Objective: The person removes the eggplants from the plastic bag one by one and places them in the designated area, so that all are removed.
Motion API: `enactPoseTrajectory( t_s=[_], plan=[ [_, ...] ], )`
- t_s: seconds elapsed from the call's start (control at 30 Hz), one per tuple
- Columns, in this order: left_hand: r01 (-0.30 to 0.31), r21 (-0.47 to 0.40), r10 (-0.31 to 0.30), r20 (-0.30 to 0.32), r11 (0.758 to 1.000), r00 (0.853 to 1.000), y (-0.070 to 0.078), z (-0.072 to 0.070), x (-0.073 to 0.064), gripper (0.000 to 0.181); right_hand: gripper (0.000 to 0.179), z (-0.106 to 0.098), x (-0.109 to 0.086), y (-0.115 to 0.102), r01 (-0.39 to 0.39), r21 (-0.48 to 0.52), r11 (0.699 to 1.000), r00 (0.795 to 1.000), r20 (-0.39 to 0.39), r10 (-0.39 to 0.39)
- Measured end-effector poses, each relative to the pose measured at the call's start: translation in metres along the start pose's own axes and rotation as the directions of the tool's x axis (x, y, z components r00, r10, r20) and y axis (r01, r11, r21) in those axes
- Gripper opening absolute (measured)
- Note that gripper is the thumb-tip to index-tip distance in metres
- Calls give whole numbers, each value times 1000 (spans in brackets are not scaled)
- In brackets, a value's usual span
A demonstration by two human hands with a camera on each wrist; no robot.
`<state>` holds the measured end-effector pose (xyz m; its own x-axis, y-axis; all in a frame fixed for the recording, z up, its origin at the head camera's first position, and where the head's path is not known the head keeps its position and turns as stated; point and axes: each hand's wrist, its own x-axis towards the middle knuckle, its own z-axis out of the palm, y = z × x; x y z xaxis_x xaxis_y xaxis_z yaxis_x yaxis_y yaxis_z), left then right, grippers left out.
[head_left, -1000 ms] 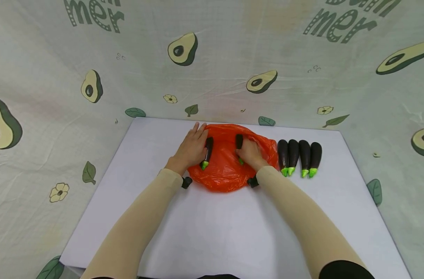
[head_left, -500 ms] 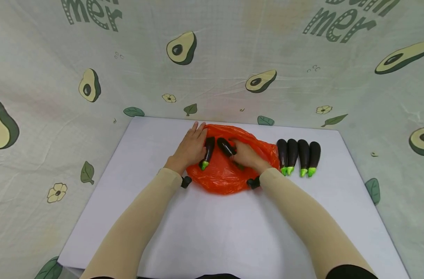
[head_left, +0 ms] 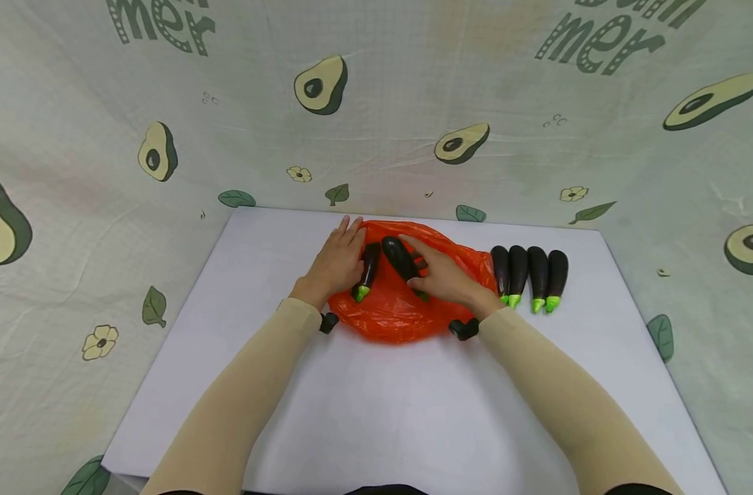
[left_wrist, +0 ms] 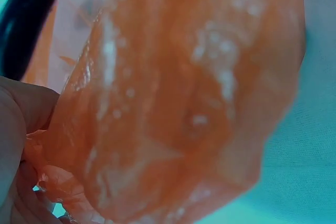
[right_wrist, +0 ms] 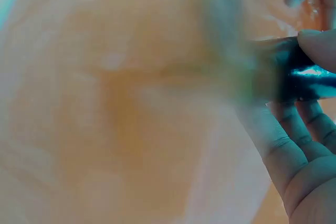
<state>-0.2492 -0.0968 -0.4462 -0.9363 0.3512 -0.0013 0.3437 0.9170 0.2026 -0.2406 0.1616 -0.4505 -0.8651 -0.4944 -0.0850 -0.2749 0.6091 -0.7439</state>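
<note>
An orange-red plastic bag (head_left: 388, 320) lies spread at the table's far middle. My left hand (head_left: 335, 261) is at its left edge, fingers pointing away; in the left wrist view the thin plastic (left_wrist: 173, 103) passes between thumb and fingers. Beside that hand, one dark eggplant (head_left: 368, 265) with a green tip lies against the bag. My right hand (head_left: 445, 275) holds a second eggplant (head_left: 398, 256) over the bag, tilted to the left. In the right wrist view, thumb and fingers are on opposite sides of this eggplant (right_wrist: 299, 77); its near end is blurred.
Several eggplants (head_left: 538, 275) stand in a row right of the bag, green tips toward me. The white table (head_left: 376, 412) ends at a back edge before a hanging cloth (head_left: 388, 89) printed with avocados. Black wrist mounts (head_left: 464, 328) sit beneath the wrists.
My right hand has drawn back slightly to the right and its fingers have loosened. Its eggplant has swung from upright to leaning left. My left hand has hardly moved.
</note>
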Motion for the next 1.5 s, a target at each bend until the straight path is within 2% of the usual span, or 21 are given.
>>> enactPoseTrajectory(
  t_s=[0.2,0.5,0.9,1.23,1.5],
  plan=[
    [-5,7,5,-2,1000,1000,0,0,0,77,92,-7,-14,-3,-1,49,999,998,-58,3],
    [-3,-9,3,4,1000,1000,-1,1,-1,76,87,-20,-33,3,-61,100,993,987,-139,75],
    [-5,5,5,-18,1000,1000,-1,2,-4,76,85,-44,-56,17,-140,23,990,949,-283,141],
    [-16,19,17,-25,1000,1000,-1,-1,-8,75,84,-72,-79,31,-190,-68,979,897,-418,145],
    [-16,12,16,-6,1000,1000,-1,-1,-10,76,85,-93,-98,55,-294,-126,947,844,-499,196]
  ],
)
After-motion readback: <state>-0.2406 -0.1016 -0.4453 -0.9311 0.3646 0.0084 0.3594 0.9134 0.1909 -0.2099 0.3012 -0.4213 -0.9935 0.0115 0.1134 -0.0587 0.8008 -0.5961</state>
